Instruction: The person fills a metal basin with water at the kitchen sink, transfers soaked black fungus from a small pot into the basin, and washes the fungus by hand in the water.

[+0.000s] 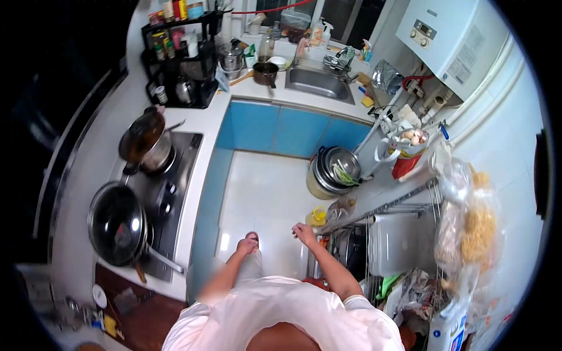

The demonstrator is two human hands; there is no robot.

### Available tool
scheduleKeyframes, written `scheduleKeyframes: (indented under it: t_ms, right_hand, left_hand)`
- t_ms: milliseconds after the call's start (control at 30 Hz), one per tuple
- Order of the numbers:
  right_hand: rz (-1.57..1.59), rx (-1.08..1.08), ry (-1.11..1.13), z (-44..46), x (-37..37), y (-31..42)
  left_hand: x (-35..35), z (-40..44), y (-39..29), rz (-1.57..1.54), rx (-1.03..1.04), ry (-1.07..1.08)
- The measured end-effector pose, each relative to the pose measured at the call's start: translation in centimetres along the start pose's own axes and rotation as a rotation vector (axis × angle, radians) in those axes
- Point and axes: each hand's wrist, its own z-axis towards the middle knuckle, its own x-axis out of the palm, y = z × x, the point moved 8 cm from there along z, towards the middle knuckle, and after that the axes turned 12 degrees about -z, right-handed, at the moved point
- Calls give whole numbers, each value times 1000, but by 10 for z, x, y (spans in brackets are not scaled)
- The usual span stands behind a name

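Note:
My left hand hangs low over the pale floor, beside my leg and foot; it looks loosely curled, and its fingers are too small to make out. To the right, my right hand hovers with loosely bent fingers, holding nothing visible. Just beyond the right hand, a container with a yellow top stands on the floor by the wire rack. On the stove at the left are a steel pot and a pan with a glass lid. Neither hand touches them.
Blue cabinets line the counter, with a sink and a small dark pot on top. Stacked pots stand on the floor at the right. A wire rack and hanging bags line the right wall.

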Motion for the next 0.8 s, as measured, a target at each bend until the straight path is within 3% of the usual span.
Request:
scheduleKeyframes:
  t_ms: [100,133,167,267,333,433,567,700,800]
  right_hand:
    - [314,414,133,30,-3,-33]
    - [414,455,97,41,-14,-34]
    - [523,484,55,57,-27,-33]
    - [1020,540,-92,112,-58,-61]
    - [1206,428,-166,134,-116,-17]
    - [1249,290,-208,185,-174,6]
    - [1177,377,-253,268,-221,-17]
    - [847,495,-259,351,-243,-118]
    - [818,311,-229,396,-239,-193]
  left_hand:
    - [-5,51,-64,-137,-168,86]
    - [-16,77,-85,61,40,53]
    - [-22,103,-97,-8,55,35]
    - [-32,152,-150,-214,-6,13]
    - [-31,173,-198,-329,-81,-37]
    - [-17,228,-271,-258,-16,8]
    - [9,300,-363,-367,61,30]
    - [64,380,-392,-302,67,104]
    - [110,431,-413,-285,37,218]
